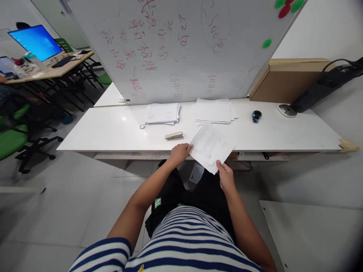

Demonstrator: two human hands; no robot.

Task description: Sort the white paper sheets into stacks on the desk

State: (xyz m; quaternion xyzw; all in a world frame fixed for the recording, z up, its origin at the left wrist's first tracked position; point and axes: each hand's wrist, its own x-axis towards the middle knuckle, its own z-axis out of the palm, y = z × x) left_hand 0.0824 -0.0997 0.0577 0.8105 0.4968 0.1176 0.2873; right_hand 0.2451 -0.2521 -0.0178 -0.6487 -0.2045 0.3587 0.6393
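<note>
Printed paper sheets (pixel 208 147), slightly fanned and tilted, are held over the front edge of the white desk. My left hand (pixel 180 153) pinches their left corner, and my right hand (pixel 226 175) grips the lower right corner with the thumb on top. Just beyond my left hand lies a beige stapler (pixel 174 135). A stack of papers (pixel 162 113) rests at the back left of the desk, with a small ring-like item (pixel 142 126) beside it. Another paper stack (pixel 213 111) sits behind the held sheets.
A whiteboard (pixel 176 49) with red writing stands along the desk's (pixel 113 130) back edge. To the right are a dark watch (pixel 256 116), a computer mouse (pixel 287 110), a black cylindrical object (pixel 326 87) and a cardboard box (pixel 286 81). Green chairs and a monitor (pixel 36 41) are at left.
</note>
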